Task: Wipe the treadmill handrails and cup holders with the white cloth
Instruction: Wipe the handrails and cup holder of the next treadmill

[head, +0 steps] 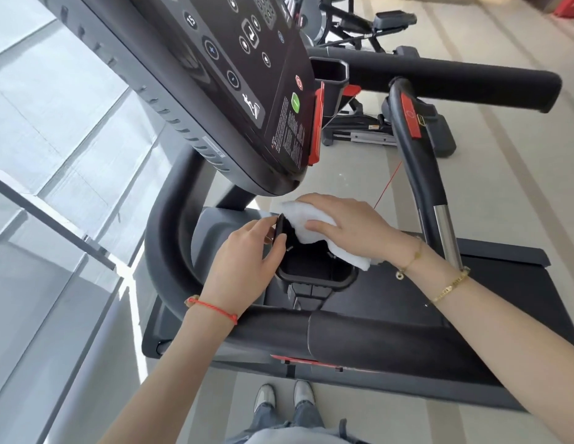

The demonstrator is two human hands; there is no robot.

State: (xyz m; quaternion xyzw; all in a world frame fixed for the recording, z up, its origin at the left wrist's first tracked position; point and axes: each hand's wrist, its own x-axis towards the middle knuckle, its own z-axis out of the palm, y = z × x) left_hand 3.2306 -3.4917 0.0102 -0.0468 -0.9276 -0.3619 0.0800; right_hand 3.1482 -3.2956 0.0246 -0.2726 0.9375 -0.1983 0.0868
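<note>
A black cup holder (314, 277) sits under the treadmill console, at the middle of the head view. My left hand (244, 261) grips its left rim, thumb and fingers pinching the edge. My right hand (349, 225) lies over the white cloth (306, 225) and presses it onto the holder's far and right rim, fingers curled over the cloth. Part of the cloth hangs out below my right wrist. The near handrail (359, 338) runs across below the holder. The far handrail (439, 75) lies at the upper right.
The console (234, 91) overhangs the hands from the upper left. A second cup holder (330, 72) shows beside it. A curved grip bar with a chrome section (446, 229) rises at the right. A red safety cord (388, 184) hangs near the cloth. Other gym machines stand beyond.
</note>
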